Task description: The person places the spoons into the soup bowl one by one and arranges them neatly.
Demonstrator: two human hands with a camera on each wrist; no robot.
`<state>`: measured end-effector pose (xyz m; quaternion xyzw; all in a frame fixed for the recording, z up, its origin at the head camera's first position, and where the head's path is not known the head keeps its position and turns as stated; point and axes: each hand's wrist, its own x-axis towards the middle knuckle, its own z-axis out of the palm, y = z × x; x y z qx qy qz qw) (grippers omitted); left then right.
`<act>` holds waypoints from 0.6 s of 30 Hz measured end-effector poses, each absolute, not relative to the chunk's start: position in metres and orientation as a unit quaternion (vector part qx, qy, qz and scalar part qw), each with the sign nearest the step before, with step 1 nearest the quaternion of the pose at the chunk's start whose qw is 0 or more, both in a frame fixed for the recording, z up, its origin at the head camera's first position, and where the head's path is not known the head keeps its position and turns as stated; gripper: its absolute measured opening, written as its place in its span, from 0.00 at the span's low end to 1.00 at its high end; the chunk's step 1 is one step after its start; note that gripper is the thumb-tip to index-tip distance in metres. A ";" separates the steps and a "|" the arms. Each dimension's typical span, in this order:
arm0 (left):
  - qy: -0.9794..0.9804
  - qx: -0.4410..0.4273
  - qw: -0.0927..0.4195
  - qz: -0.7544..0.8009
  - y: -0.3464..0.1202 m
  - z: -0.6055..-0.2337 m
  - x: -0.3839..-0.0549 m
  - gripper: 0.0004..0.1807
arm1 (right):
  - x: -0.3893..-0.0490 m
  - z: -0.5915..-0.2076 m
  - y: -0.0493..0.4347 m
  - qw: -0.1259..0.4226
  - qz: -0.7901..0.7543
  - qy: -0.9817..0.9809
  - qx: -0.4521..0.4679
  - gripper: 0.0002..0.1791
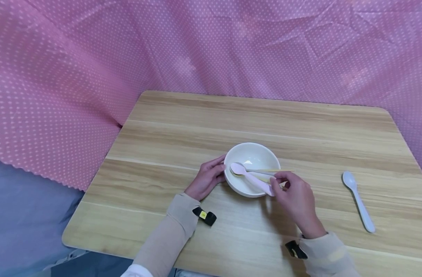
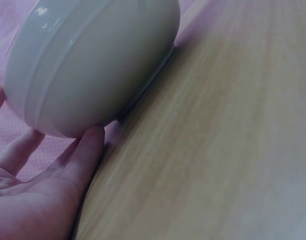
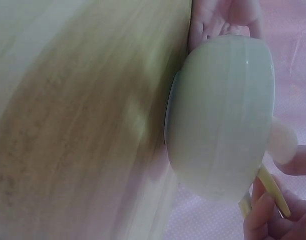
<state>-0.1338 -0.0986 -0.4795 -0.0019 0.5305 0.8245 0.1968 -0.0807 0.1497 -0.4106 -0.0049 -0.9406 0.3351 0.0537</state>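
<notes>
A white bowl [image 1: 253, 152] stands on the table with several spoons lying in it, their handles over its right rim. My left hand [image 1: 205, 179] rests against the bowl's left side; its relaxed fingers [image 2: 90, 145] touch the outer wall. On top lies a pink spoon [image 1: 256, 181], its handle end beside my right thumb. The curled fingers of my right hand [image 1: 297, 196] pinch a yellow spoon's handle [image 3: 274, 190] at the rim. Another thin yellow handle [image 1: 283, 170] and a grey handle [image 1: 262, 171] lie just behind. The spoons' heads partly cover each other.
A pale blue-grey spoon [image 1: 359, 202] lies by itself on the right of the wooden table [image 1: 169, 142]. Pink dotted cloth [image 1: 211, 46] hangs behind the table and along its left side. Black straps sit at both wrists.
</notes>
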 end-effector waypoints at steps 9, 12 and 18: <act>0.530 -0.003 0.194 0.825 -0.099 -0.481 -0.134 0.29 | -0.075 -0.408 0.160 0.069 0.353 -0.933 -0.016 0.09; 0.530 -0.002 0.194 0.825 -0.099 -0.481 -0.134 0.29 | -0.072 -0.409 0.166 0.084 0.361 -0.929 -0.015 0.08; 0.530 -0.002 0.194 0.825 -0.099 -0.481 -0.134 0.29 | -0.068 -0.414 0.178 0.111 0.362 -0.925 -0.015 0.06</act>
